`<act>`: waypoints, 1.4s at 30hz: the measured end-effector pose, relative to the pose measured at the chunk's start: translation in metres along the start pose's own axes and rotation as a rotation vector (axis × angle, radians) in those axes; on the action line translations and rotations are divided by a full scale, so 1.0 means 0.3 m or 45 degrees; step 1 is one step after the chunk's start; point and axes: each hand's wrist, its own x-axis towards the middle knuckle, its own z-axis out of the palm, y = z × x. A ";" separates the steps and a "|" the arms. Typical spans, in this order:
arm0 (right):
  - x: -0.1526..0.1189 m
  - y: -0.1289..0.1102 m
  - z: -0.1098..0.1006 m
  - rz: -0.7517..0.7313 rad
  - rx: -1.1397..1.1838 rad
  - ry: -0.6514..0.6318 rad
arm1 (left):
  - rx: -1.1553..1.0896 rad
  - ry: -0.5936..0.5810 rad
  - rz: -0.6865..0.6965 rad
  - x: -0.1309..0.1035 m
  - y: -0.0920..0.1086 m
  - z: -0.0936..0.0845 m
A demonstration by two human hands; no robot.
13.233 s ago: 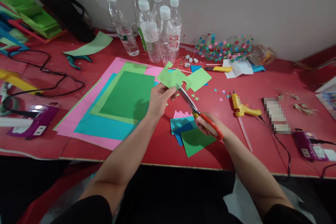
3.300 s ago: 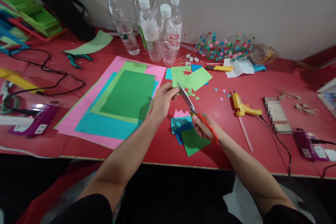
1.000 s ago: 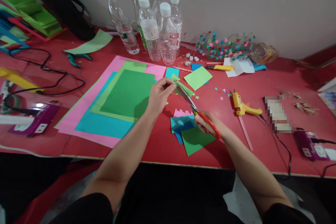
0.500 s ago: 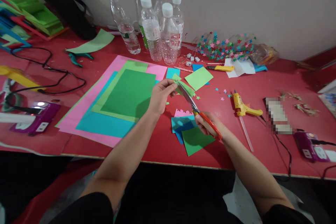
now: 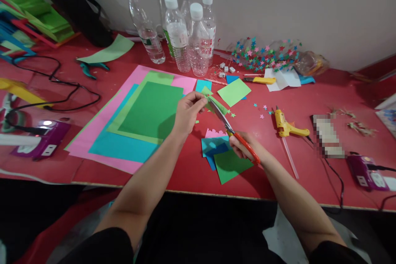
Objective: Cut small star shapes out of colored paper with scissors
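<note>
Around the scissors [image 5: 229, 127], one red table [image 5: 188, 173], front edge on the near side. Left, one paper stack [image 5: 151, 111]. Behind, six standing bottles [image 5: 176, 39]. Right, one glue gun [image 5: 284, 125], red surface between. Right hand [image 5: 242, 147] wrapped round scissor handles; left hand [image 5: 188, 111] pinching one green scrap [image 5: 220, 106] at blade tips.

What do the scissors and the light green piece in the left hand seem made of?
Scissors: blades likely steel, from grey metallic sheen; handle probably smooth plastic, evenly red.
Light green piece: apparently matt paper or thin card, flat without shine.
</note>
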 end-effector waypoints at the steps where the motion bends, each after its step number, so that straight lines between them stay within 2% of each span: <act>1: 0.001 0.003 0.002 -0.002 -0.003 0.002 | 0.016 0.001 0.005 0.000 0.000 -0.001; 13: -0.009 -0.012 -0.002 0.010 0.000 0.006 | 0.050 -0.012 0.030 0.002 0.002 -0.004; 24: -0.002 0.001 -0.001 -0.007 0.010 -0.017 | 0.083 -0.101 0.042 0.005 -0.002 -0.012; 42: 0.002 0.003 0.001 -0.016 0.039 0.004 | 0.061 -0.066 0.057 0.002 -0.001 -0.008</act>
